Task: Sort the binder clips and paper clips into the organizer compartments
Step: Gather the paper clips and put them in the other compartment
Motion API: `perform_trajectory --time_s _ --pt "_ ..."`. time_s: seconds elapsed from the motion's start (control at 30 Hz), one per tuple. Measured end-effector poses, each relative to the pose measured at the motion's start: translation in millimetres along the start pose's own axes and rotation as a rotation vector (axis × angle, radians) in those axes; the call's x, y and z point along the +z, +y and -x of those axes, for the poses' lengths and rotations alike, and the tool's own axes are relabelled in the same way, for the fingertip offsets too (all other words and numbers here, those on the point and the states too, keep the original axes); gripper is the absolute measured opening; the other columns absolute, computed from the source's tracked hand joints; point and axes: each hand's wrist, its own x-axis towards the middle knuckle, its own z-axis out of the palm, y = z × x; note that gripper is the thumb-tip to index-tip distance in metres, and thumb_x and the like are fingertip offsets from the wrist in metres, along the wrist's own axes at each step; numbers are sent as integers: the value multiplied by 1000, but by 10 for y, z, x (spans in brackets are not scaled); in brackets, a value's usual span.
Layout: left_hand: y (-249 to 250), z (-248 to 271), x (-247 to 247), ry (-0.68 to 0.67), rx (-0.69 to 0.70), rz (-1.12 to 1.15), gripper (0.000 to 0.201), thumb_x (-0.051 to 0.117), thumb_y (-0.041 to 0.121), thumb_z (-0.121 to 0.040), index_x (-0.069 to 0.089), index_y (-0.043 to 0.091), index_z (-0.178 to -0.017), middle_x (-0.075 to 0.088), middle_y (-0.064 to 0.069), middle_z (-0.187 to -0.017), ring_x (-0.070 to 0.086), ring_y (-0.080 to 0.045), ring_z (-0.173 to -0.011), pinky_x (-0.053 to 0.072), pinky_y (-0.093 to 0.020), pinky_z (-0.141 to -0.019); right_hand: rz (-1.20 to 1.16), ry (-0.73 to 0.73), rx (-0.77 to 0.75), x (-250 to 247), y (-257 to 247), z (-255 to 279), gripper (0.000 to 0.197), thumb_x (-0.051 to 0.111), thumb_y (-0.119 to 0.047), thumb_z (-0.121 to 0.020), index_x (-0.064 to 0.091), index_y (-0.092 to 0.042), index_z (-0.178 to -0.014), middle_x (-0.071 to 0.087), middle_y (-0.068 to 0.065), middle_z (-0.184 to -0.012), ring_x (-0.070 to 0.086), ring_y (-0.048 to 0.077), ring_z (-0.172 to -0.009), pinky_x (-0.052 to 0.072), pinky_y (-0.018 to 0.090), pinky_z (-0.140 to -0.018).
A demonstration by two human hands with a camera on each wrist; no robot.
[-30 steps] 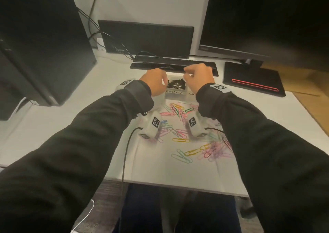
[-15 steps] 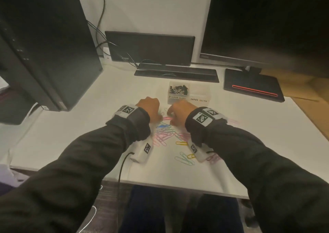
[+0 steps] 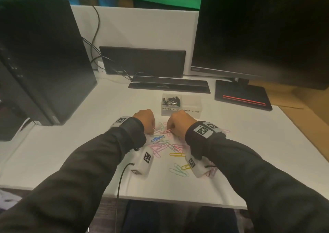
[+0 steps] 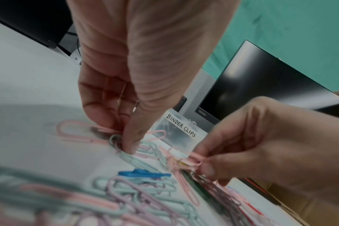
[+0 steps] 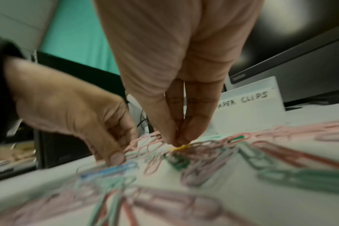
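Colourful paper clips (image 3: 164, 144) lie scattered on the white desk in front of me. Behind them stands a clear two-part organizer (image 3: 180, 112); its left compartment, labelled BINDER CLIPS, holds black binder clips (image 3: 171, 100), and the right one is labelled PAPER CLIPS. My left hand (image 3: 151, 129) is down on the far edge of the pile, thumb and curled fingers pinching pale clips (image 4: 116, 139). My right hand (image 3: 169, 128) pinches a small bunch of pink clips (image 4: 195, 160) just right of it, close to the organizer's front wall (image 5: 250, 110).
A black computer tower (image 3: 44, 63) stands at the left and a large monitor (image 3: 258, 27) on its base (image 3: 242, 97) at the right. A small black screen (image 3: 142, 61) and a flat black bar (image 3: 169, 85) sit behind the organizer. The desk's front edge (image 3: 160, 199) is near me.
Both hands have come back from over the organizer and dropped onto the paper clip pile, where they now pinch clips. Over the last half second they have barely moved.
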Motion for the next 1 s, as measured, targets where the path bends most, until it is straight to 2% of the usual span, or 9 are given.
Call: perform_trajectory --time_s 0.1,0.23,0.37,0.5,0.57,0.67,0.73,0.9,1.0 --pt "-32 3 25 24 21 12 26 71 11 -81 69 9 -107 66 -9 -117 62 -28 -106 47 -29 -83 -76 93 37 -78 105 104 23 58 -5 -86 77 -12 -96 72 9 -101 66 27 -95 54 33 -87" --pt "-33 11 47 50 37 1 23 68 9 -83 69 9 -106 66 -11 -116 63 -30 -104 47 -28 -81 -199 328 138 -407 345 173 21 57 -7 -89 77 -8 -95 75 8 -95 67 21 -87 51 24 -86" --pt "-21 9 54 69 74 -45 20 61 7 -85 69 8 -104 66 -12 -113 64 -31 -99 49 -30 -80 -239 476 306 -646 561 60 24 53 -10 -92 76 -6 -99 71 11 -99 49 20 -85 38 20 -82" --pt "38 33 -41 94 124 -86 11 64 8 -83 69 11 -93 68 -11 -105 65 -31 -92 49 -30 -77 -213 315 355 -603 638 -87 25 61 -13 -90 71 -4 -111 69 15 -111 63 30 -103 49 31 -91" --pt "130 48 -167 128 157 -75 12 67 10 -82 70 10 -94 68 -9 -100 65 -28 -89 49 -30 -74 -209 316 367 -565 658 -88 25 59 -16 -91 70 -3 -109 68 15 -106 64 32 -100 51 33 -92" --pt "392 6 -409 181 226 -74 8 68 8 -80 73 13 -84 66 -4 -84 66 -26 -84 46 -27 -71 -226 403 371 -573 730 4 25 52 -14 -93 71 -2 -85 64 17 -85 63 32 -83 50 29 -77" --pt "650 -93 -525 210 284 -75 15 63 6 -79 72 18 -76 67 -5 -82 68 -30 -86 49 -27 -73 -224 402 374 -600 811 111 25 51 -14 -94 74 -3 -95 67 18 -95 65 33 -88 51 32 -81" --pt "1353 -476 -481 283 353 -200 24 56 8 -92 65 4 -114 64 -18 -117 62 -35 -108 50 -38 -92 -103 259 346 -613 1065 400 26 59 -20 -90 69 -15 -114 66 9 -118 63 27 -102 51 36 -93" --pt "1527 -676 -253 208 302 -333 32 52 5 -93 55 -1 -124 58 -21 -127 58 -39 -116 47 -41 -96 0 83 312 -495 1124 491 33 65 -28 -86 66 -20 -119 60 4 -127 58 24 -112 46 33 -96"
